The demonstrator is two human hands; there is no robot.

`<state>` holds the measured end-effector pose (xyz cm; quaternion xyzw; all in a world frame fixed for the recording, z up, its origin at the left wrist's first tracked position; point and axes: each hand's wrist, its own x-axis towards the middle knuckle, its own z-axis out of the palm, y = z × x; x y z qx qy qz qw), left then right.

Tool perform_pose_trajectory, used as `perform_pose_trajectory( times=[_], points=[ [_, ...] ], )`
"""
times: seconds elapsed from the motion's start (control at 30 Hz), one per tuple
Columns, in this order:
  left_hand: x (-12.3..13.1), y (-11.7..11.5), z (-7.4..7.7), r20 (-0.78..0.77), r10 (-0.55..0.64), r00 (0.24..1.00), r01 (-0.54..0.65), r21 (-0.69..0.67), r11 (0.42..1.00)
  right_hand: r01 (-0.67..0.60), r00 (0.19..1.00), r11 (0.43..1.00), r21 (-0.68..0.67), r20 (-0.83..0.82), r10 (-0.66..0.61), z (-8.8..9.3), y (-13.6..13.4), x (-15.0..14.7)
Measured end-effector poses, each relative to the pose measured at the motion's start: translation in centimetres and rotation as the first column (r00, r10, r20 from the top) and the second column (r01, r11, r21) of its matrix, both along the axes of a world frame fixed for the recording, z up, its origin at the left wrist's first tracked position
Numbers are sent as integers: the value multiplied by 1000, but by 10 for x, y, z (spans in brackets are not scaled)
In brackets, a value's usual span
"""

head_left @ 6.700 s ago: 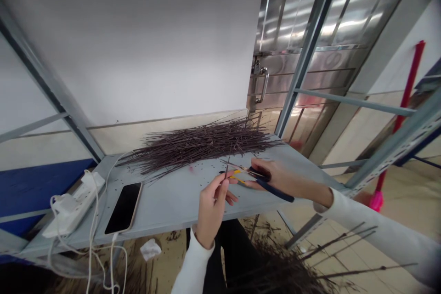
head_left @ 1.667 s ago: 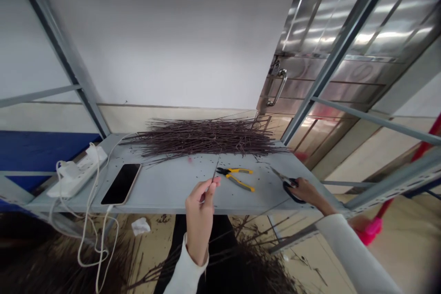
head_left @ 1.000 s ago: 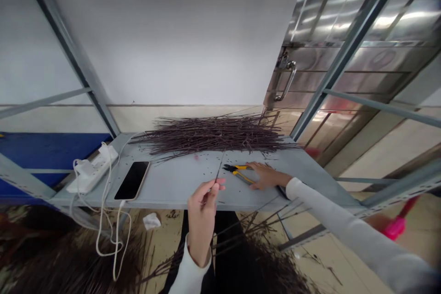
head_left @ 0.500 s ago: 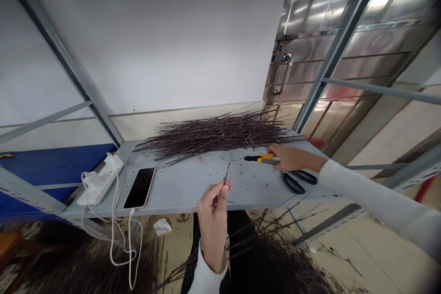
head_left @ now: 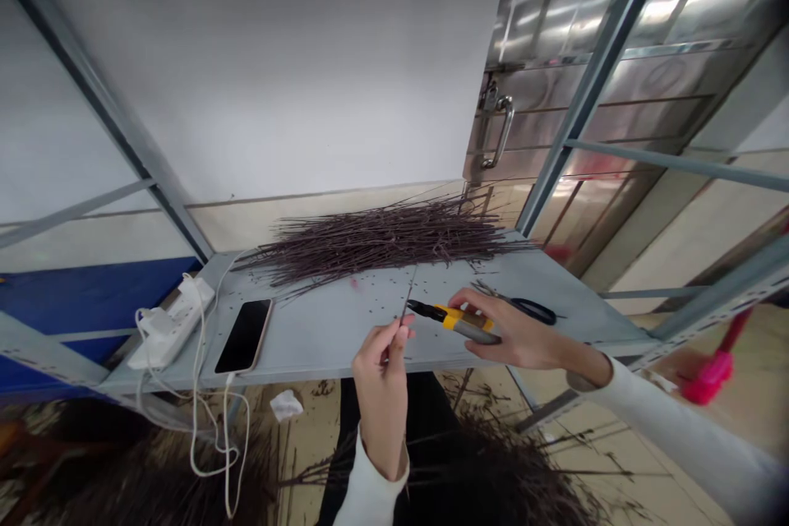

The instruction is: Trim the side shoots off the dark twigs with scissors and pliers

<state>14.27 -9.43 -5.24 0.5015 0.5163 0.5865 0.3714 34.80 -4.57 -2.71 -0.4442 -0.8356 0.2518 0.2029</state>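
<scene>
Between the thumb and fingers of my left hand (head_left: 383,370) is a thin dark twig (head_left: 408,293), its tip pointing up and away over the shelf. My right hand (head_left: 514,330) is closed round the yellow and grey handles of a pair of pliers (head_left: 453,320). The black jaws reach the twig just above my left fingertips; whether they touch it I cannot tell. Beyond both hands lies a large pile of dark twigs (head_left: 382,242). Black-handled scissors (head_left: 533,310) lie partly hidden behind my right hand.
A phone (head_left: 245,337) and a white power strip (head_left: 173,325) with cables stand on the left of the grey shelf (head_left: 320,337). Small dark bits are scattered on it. More twigs (head_left: 523,468) are below, near my legs. Metal posts (head_left: 564,131) rise at the sides.
My right hand has moved left and nearer with the pliers, from beside the scissors to the twig. My left hand has stayed nearly still, holding the twig.
</scene>
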Motion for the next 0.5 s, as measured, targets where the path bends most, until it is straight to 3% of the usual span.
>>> perform_pose_trajectory(
  times=[0.3,0.5],
  points=[
    [-2,-2,-1,-13,-1,1000,1,6,1000,-56,998,993,-100,-43,52,-8,2,1],
    [3,-2,0,-43,-57,997,57,-4,998,-82,991,989,-123,-113,68,0,2,0]
  ],
)
